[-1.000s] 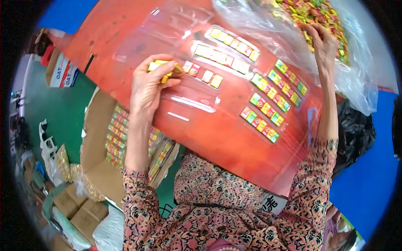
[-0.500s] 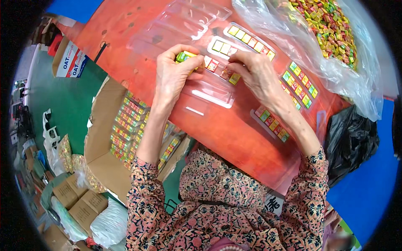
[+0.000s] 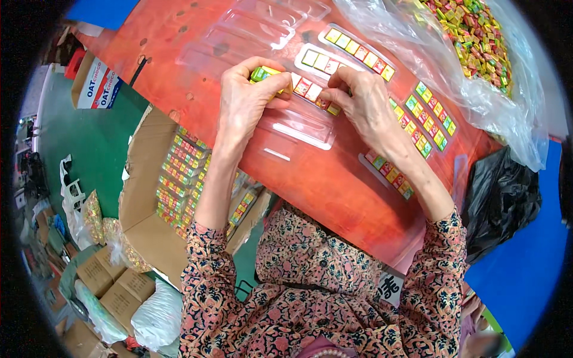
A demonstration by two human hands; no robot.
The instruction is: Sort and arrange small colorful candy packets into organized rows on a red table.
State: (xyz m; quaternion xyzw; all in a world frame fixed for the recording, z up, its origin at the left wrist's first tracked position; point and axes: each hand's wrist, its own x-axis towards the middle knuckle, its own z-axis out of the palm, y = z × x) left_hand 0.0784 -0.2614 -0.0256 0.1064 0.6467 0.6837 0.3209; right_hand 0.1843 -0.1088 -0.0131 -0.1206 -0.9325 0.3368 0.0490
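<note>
Several small wrapped candies point(image 3: 261, 74) in green and yellow are gripped between the thumb and curled fingers of my left hand point(image 3: 246, 101). Beside its thumb, a clear plastic tray holds a row of red, white and yellow candies point(image 3: 305, 88). Over the right part of that row, my right hand point(image 3: 364, 101) has thumb and forefinger pinched together; whatever is between them is hidden. Just beyond lies another tray point(image 3: 300, 58) of candies, partly covered by my right fingers. A filled tray point(image 3: 329, 30) sits farther back.
Empty clear trays point(image 3: 250, 27) lie at the far left of the red table point(image 3: 310, 185). More filled trays point(image 3: 430, 116) rest to the right. A plastic bag of loose candies point(image 3: 471, 42) is at the back right, near a black bag point(image 3: 501, 197). A cardboard box point(image 3: 146, 197) of packed candies stands lower left.
My right fingertips have shifted slightly along the candy row, and the yellow candy at its right end is now more covered. My left hand stays nearly still, still gripping its candies.
</note>
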